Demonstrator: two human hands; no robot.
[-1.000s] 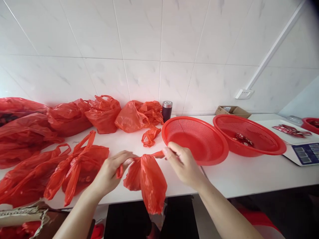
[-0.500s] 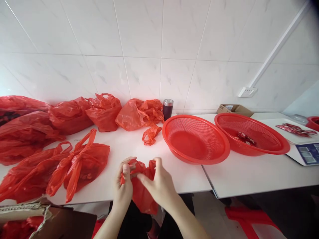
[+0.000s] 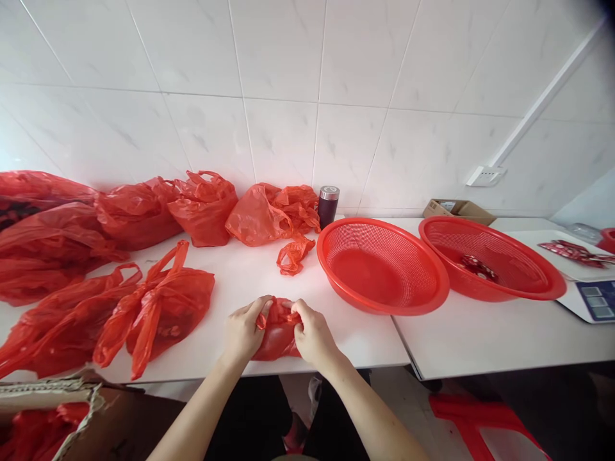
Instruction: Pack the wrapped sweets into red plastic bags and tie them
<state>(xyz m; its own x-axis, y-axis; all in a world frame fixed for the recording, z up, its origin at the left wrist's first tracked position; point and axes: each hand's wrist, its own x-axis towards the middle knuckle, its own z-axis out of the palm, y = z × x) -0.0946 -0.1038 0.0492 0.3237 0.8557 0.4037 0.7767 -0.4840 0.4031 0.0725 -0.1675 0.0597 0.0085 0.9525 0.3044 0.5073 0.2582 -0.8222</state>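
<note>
A small red plastic bag [image 3: 277,342] rests at the front edge of the white table, between my two hands. My left hand [image 3: 244,328] is closed on the left side of its gathered top, with a bit of red film showing by the thumb. On the opposite side, my right hand [image 3: 313,330] pinches the bag's top between thumb and fingers. What lies inside the bag cannot be made out. Left of my hands sits a knotted red bag [image 3: 170,307] with its handles sticking up. A crumpled red bag [image 3: 294,255] lies just beyond them.
Two red perforated baskets [image 3: 382,310] [image 3: 509,294] stand on the right; the farther holds small patterned packets. Several filled red bags [image 3: 204,214] line the wall beside a dark tumbler [image 3: 328,208]. A scale [image 3: 596,301] is far right, a cardboard box [image 3: 120,416] lower left.
The bag has gone from hanging over the table's edge to resting on the tabletop. Both hands moved forward with it, and the left hand's fingers closed on its top.
</note>
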